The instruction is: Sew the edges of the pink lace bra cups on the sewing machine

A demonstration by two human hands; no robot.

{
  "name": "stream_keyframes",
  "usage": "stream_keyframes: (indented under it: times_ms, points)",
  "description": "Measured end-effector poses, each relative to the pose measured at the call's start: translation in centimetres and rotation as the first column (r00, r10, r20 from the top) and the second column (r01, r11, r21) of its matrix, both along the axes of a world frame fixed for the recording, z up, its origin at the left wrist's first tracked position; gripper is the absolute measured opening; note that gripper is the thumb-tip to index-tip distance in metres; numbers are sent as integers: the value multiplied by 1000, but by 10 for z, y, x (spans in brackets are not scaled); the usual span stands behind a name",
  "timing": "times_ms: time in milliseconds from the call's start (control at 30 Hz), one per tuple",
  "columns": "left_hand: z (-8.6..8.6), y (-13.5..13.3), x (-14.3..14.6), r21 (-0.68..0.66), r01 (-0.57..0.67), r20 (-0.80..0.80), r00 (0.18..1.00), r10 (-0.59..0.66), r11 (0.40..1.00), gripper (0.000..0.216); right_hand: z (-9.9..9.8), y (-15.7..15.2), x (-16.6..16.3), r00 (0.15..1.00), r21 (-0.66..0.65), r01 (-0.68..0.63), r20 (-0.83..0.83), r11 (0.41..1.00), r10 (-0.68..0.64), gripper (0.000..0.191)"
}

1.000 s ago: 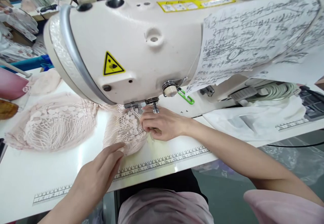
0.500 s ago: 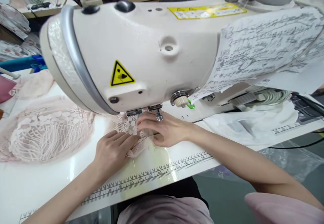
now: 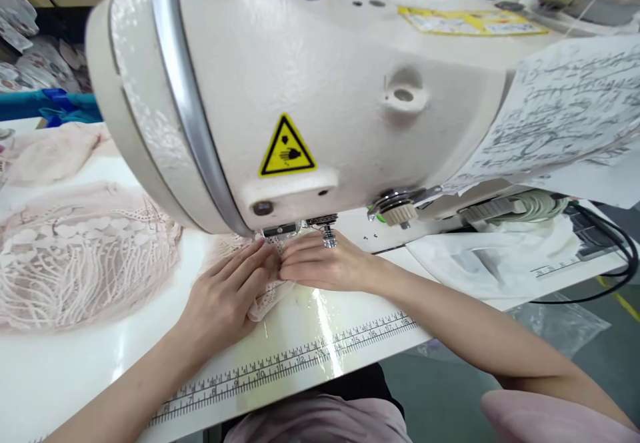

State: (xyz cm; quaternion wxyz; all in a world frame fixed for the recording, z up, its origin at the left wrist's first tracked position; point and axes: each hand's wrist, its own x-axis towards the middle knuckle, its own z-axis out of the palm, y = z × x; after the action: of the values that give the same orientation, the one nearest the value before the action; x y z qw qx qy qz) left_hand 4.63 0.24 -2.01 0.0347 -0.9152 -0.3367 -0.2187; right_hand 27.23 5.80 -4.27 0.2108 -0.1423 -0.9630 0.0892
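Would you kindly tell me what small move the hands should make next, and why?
Perhaps smooth the lace gently with the left hand: that hand rests on it, the lace's near edge looks bunched, and the right hand is close beside it, near the sewing machine.

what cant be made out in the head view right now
In the head view:
- Needle: hidden behind the sewing machine head.
- Lace under the hands: mostly covered by the left hand and right hand; their exact grip is unclear.
- Handwritten sheet: too blurred to read, cut off by the right edge.
- Fringed lace piece: cut off by the left edge.
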Motion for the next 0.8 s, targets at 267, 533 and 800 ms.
stream_keyframes:
  times_ms: [267,533,800]
  points:
    - [-5,0,0,4,-66,-16,998,66,998,28,-2,-7,-7,1000,-10,8,-11,1000,-8,16]
    - [-2,0,3,-2,-83,-50,995,83,997,27,-1,-3,-5,999,-15,30,-11,999,-30,17]
    - [-3,1,5,-4,-80,-64,995,80,997,35,13,-8,-1,981,94,175,-97,980,-166,24]
